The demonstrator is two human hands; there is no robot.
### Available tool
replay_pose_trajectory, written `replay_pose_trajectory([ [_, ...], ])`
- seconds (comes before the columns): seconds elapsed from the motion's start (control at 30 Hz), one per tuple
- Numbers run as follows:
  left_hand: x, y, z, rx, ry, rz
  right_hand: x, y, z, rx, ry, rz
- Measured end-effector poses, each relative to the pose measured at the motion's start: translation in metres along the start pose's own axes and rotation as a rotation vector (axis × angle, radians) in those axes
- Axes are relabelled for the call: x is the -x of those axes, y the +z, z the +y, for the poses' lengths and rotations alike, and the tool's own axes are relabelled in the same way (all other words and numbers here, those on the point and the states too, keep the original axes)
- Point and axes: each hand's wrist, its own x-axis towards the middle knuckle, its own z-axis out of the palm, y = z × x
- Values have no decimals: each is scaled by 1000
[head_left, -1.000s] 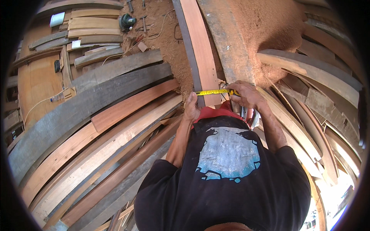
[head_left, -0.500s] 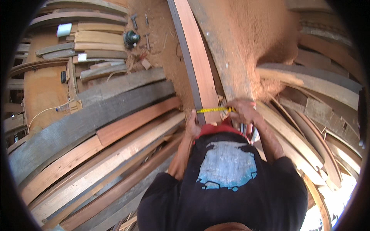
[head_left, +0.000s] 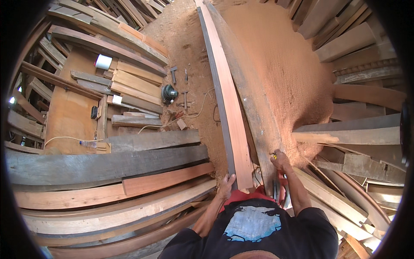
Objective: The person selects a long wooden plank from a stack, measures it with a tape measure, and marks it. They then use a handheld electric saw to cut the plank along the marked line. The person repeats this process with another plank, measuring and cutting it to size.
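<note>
Tape measure point(head_left: 274, 156) fills curled right fingers point(head_left: 280, 159), left point(head_left: 225, 186) touching plank point(head_left: 235, 125) (grip unclear; sawdust point(head_left: 276, 77) nearby).

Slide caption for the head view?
Left hand at the near end of a reddish plank, right hand holding a yellow tape measure, sawdust spread beyond.

Brown floor point(head_left: 197, 64), sawdust heap point(head_left: 289, 82) at 2 o'clock. Timber stacks point(head_left: 116, 222) at 8 and 3. Bright light point(head_left: 374, 244) near 4 o'clock

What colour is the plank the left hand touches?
The plank is pinkish-brown on top, dark grey along its left side; see the head view.
</note>
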Motion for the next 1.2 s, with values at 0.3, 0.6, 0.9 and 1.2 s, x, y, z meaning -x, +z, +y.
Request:
replay_pose_trajectory([
  [0.3, -3, 1, -3, -44, 46, 119, -39, 57, 35, 240, 204, -8],
  [0.6, -2, 20, 6, 7, 2, 74, -36, 70, 46, 282, 224, -4],
  [0.9, 6, 39, 22, -4, -5, 102, 1, 45, 0, 348, 188, 79],
  [1.2, 8, 46, 30, -148, 42, 95, 42, 36, -71, -1196, 69, -388],
])
